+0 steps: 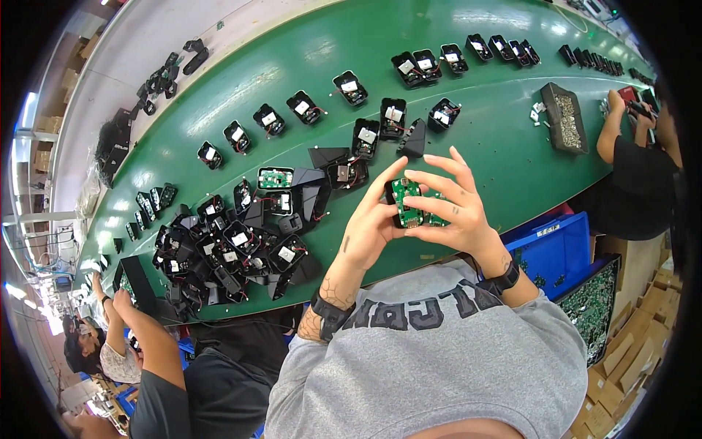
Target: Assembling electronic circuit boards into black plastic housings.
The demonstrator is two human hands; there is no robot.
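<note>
My left hand (369, 227) grips a small black plastic housing (391, 193) by its side, thumb and fingers around it. A green circuit board (406, 196) lies face up at the housing's opening. My right hand (462, 214) is bent over it, its middle fingers reaching onto the board's edge. A second green circuit board (436, 218) shows between the right fingers, partly hidden by them. Just beyond my hands, a black wedge-shaped part (414, 137) and an open black housing (444, 115) with wires rest on the green table (504, 175).
Left of me is a heap of black housings (227, 252); single housings line the far side. A dark tray of small parts (564, 117) stands right. Blue bins (548, 245) and a box of circuit boards (592, 307) are beside me. Co-workers (640, 157) sit on both sides.
</note>
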